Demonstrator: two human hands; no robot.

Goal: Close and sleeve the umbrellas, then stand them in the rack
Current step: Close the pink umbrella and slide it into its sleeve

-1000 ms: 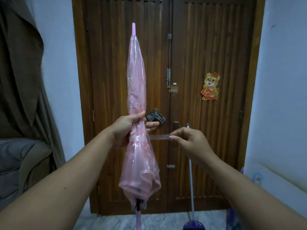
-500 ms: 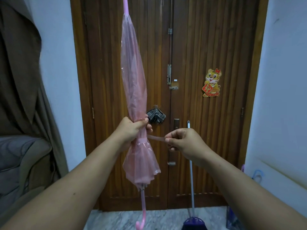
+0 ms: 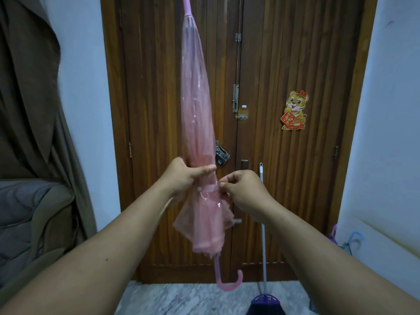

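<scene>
A pink see-through umbrella [image 3: 197,123] is held upright in front of a wooden double door [image 3: 272,155], its tip pointing up past the top of the view and its hooked pink handle [image 3: 229,283] hanging low, just above the marble floor [image 3: 181,298]. The canopy is folded in and gathered along the shaft, flaring loose below the hands.

The left hand [image 3: 184,178] grips the gathered canopy about two thirds of the way down, fingers curled round the far side and the thumb lying across the front. Just below that thumb a clear strap [image 3: 208,188] runs round the bundle. The right hand [image 3: 243,189] is right beside the umbrella with its fingers curled, and thumb and forefinger pinch the end of the strap against the canopy's right side.

Behind the umbrella a small dark checked cloth [image 3: 222,155] hangs at the door's handle height, partly hidden by the canopy. Metal bolts [image 3: 236,97] sit along the seam between the two door leaves. A cartoon tiger sticker [image 3: 294,110] is stuck on the right leaf. A broom [image 3: 263,223] leans upright against the door to the right of the umbrella, its purple head near the bottom edge of the view. At the far right, by the white wall [image 3: 386,133], a blue hooked handle [image 3: 354,238] and a purple one beside it show low down; what they stand in cannot be made out. On the left a brown curtain [image 3: 29,98] hangs over a grey cushioned seat [image 3: 22,212].
</scene>
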